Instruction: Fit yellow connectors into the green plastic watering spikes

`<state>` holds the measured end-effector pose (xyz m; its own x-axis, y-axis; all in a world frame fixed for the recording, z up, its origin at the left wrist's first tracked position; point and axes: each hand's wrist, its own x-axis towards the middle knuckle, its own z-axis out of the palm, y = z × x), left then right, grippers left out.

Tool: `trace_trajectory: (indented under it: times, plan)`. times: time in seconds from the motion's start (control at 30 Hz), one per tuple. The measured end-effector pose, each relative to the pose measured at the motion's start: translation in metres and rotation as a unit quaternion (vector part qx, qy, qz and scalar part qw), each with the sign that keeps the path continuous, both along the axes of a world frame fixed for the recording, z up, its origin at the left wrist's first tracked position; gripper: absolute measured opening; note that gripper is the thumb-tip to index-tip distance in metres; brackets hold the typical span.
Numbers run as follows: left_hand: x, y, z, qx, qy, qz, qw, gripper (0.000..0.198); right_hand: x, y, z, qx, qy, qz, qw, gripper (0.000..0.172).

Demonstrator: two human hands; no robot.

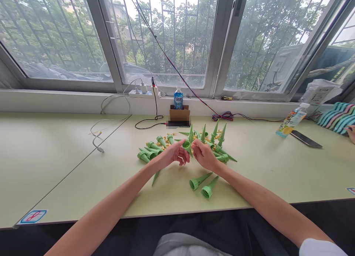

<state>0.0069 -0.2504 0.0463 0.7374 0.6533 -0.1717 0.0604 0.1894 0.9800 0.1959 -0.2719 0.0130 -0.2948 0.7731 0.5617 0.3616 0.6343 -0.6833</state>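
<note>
Both my hands meet over the middle of the pale green table (55, 163). My left hand (174, 154) is closed around a green plastic cone spike (188, 142), its wide threaded mouth facing me and its tip pointing up. My right hand (203, 154) pinches at the same spike from the right; whether a small part sits in its fingers I cannot make out. Behind the hands lies a heap of green cone spikes (151, 150), some standing upright (219, 134), mixed with small yellow pieces (169, 134). Two finished-looking spikes (203, 184) lie side by side just in front of my right wrist.
A cardboard box (179, 115) and a blue-labelled bottle (178, 98) stand by the window sill, with a power strip (141, 91) and cables (146, 123). At right are a drink bottle (291, 121), a phone (306, 139), striped fabric (338, 117) and another person's fingers (351, 132).
</note>
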Motion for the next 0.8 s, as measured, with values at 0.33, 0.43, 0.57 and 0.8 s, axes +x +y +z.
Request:
trace_trajectory:
  times: [0.33,0.43,0.57,0.8]
  plan:
    - [0.0009,0.0005,-0.0024,-0.026,-0.028,-0.004,0.999,0.066,0.0014,0.0016,0.0,0.01,-0.01,-0.005,1.0,0.026]
    - [0.0015,-0.0001,-0.0034,-0.028,-0.046,0.005,0.999,0.058,0.0023,0.0023,-0.0002,0.018,-0.014,-0.012,1.0,0.027]
    - [0.001,-0.0004,-0.0044,0.001,-0.064,0.027,0.998,0.044,0.0024,0.0024,-0.0007,0.018,-0.016,-0.015,1.0,0.028]
    - [-0.0006,-0.0027,0.0005,0.063,-0.045,0.027,0.997,0.039,0.0006,0.0002,0.0006,0.004,-0.011,-0.005,1.0,0.03]
